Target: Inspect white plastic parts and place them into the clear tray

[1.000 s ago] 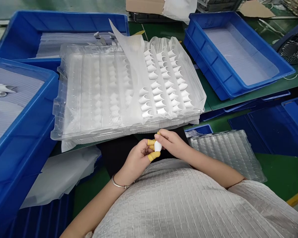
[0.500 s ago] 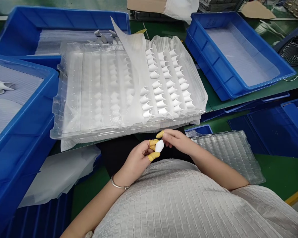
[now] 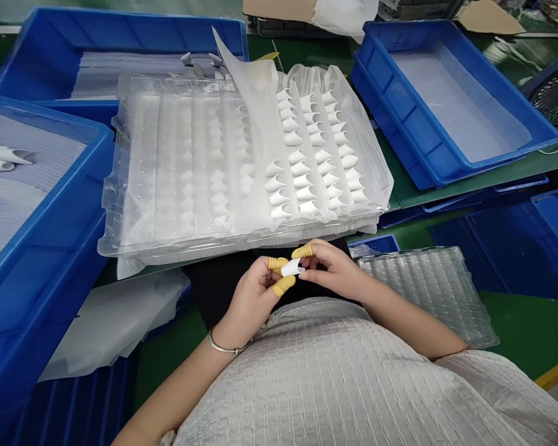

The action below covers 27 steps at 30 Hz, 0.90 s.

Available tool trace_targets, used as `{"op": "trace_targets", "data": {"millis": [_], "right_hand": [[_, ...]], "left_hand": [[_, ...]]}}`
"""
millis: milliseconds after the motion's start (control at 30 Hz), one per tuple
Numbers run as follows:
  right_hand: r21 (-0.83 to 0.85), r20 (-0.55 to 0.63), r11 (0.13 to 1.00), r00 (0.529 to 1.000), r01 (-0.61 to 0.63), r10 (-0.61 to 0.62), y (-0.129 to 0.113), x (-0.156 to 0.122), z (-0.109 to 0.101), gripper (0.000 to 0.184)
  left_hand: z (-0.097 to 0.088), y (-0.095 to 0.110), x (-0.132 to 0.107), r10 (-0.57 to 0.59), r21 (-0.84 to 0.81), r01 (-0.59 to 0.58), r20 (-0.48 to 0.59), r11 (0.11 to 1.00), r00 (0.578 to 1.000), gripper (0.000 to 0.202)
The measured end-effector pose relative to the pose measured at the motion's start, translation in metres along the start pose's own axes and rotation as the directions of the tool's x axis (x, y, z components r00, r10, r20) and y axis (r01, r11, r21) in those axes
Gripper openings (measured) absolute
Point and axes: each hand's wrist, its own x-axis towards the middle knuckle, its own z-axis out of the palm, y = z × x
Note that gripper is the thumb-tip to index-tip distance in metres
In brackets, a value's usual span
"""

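Note:
Both my hands meet just in front of my body, pinching one small white plastic part (image 3: 292,267) between them. My left hand (image 3: 253,296) wears yellow finger cots and grips the part from the left. My right hand (image 3: 331,270), also with a yellow cot on one finger, holds its other end. Right beyond them lies a stack of clear blister trays (image 3: 177,238); the top one carries rows of the same white parts (image 3: 314,158) on its right side, with a thin plastic sheet (image 3: 251,93) folded back over the left.
Blue bins stand around: one at the left (image 3: 51,248) with a few white parts, one behind the trays (image 3: 74,37), one at the right (image 3: 413,155) lined with a clear sheet. An empty clear blister tray (image 3: 428,285) lies at my right. A fan (image 3: 553,93) sits far right.
The white part has turned between my fingers, from upright to lying sideways. Both hands stayed close together and shifted slightly up.

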Motion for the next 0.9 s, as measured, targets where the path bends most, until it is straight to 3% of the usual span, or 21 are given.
{"op": "trace_targets", "data": {"millis": [167, 300, 367, 533, 667, 733, 900], "right_hand": [[0.120, 0.038, 0.982, 0.990, -0.143, 0.140, 0.001, 0.002, 0.006, 0.045], [-0.086, -0.050, 0.981, 0.984, -0.176, 0.172, -0.005, 0.005, 0.018, 0.030], [-0.136, -0.069, 0.975, 0.984, -0.174, 0.166, -0.008, 0.007, 0.021, 0.030], [0.213, 0.018, 0.925, 0.948, -0.315, 0.319, -0.002, 0.013, 0.018, 0.043], [0.312, -0.053, 0.885, 0.923, -0.347, 0.380, 0.008, 0.014, 0.014, 0.042], [0.343, -0.071, 0.875, 0.919, -0.342, 0.387, 0.009, 0.012, 0.011, 0.044], [0.270, 0.035, 0.919, 0.957, -0.288, 0.290, 0.006, 0.007, 0.010, 0.044]], "left_hand": [[-0.002, 0.000, 0.000, 0.176, 0.334, -0.152, -0.043, 0.930, 0.983, 0.012], [-0.001, 0.002, 0.001, 0.302, 0.482, -0.274, 0.021, 0.832, 0.953, 0.009], [-0.001, 0.003, 0.001, 0.318, 0.490, -0.291, 0.029, 0.822, 0.948, 0.010], [-0.001, 0.002, -0.001, 0.300, 0.465, -0.283, 0.038, 0.839, 0.953, 0.011], [-0.001, 0.000, -0.001, 0.284, 0.447, -0.264, 0.023, 0.855, 0.959, 0.010], [-0.001, -0.001, 0.000, 0.294, 0.445, -0.271, 0.019, 0.853, 0.956, 0.009], [-0.002, -0.003, 0.002, 0.316, 0.466, -0.291, 0.025, 0.836, 0.948, 0.007]]}}
